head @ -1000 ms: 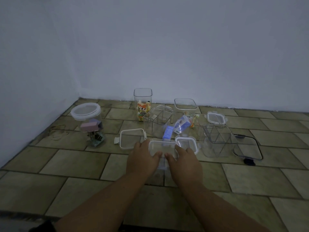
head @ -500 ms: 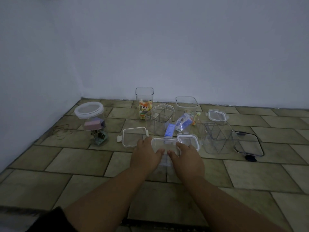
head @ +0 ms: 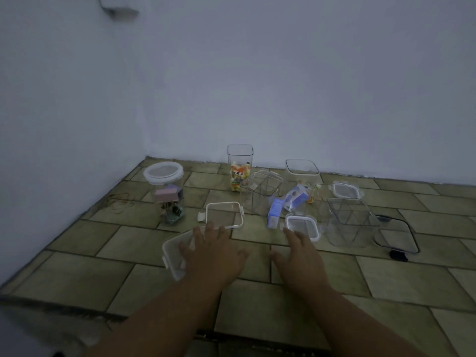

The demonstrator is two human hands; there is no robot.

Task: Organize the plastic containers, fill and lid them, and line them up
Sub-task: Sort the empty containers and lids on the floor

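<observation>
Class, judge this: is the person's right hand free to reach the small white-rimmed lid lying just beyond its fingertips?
Probably yes. The right hand is empty, fingers spread, and the small white-rimmed lid lies flat just beyond them, with nothing between.

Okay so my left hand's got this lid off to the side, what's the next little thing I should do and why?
Probably set that lid flat on the tiles and let go. The left hand has it off to the left, clear of the other pieces, while the right hand hovers empty near the small white-rimmed lid, likely the next one to sort.
</observation>
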